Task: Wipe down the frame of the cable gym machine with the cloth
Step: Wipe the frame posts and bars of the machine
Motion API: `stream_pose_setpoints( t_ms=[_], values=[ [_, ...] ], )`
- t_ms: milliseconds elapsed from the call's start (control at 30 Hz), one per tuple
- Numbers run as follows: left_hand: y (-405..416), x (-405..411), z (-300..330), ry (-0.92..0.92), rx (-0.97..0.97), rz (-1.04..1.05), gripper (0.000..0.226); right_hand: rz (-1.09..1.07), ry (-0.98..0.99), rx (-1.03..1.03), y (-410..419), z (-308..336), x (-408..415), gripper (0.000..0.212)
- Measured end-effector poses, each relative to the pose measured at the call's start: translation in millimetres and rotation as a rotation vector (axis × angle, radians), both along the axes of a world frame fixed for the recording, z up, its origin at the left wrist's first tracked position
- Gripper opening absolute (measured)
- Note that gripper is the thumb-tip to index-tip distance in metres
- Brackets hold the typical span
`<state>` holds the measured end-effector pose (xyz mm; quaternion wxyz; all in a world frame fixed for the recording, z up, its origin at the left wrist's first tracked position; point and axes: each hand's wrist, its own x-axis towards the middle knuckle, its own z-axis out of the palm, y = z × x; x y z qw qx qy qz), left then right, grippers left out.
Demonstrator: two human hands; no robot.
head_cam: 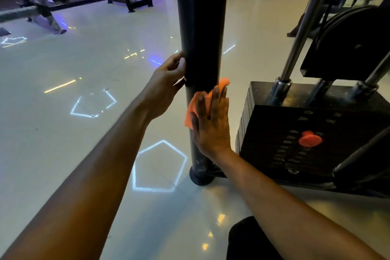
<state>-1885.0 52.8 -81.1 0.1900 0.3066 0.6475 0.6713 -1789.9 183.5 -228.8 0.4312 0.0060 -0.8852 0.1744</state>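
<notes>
Head view: the orange cloth (195, 105) is pressed flat-fingered by the right hand (211, 124) against the lower frame post (200, 27), gripped by the left hand (168, 76); wiping downward toward the base seems called for.

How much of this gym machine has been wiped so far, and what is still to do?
Nothing shows as finished. In hand: the right hand presses the orange cloth flat on the black upright post, which the left hand holds higher up. Left: pale smudges on the post's lower end and specks on the weight stack.
</notes>
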Motion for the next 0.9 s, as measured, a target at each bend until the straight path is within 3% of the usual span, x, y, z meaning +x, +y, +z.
stream_pose_setpoints(
  t_ms=[167, 333, 500, 700, 900],
  values=[
    [-3, -2, -10, 0.010, -0.052, -0.005, 0.041, -0.072, 0.128, -0.098, -11, 35, -21, 0.073],
    [-7, -5, -24, 0.032, -0.129, -0.049, 0.041, -0.042, 0.030, 0.020, -6, -29, -12, 0.086],
    [-5, -9, -37, 0.045, -0.087, -0.082, 0.042, -0.088, 0.149, -0.139, -16, 9, -21, 0.077],
    [-8, -18, -63, 0.019, -0.060, -0.100, 0.043, -0.091, 0.058, 0.063, -5, -59, -15, 0.098],
    [-11, -17, -83, -0.016, -0.054, -0.125, 0.039, -0.162, 0.081, -0.059, -20, -35, -19, 0.091]
  ],
)
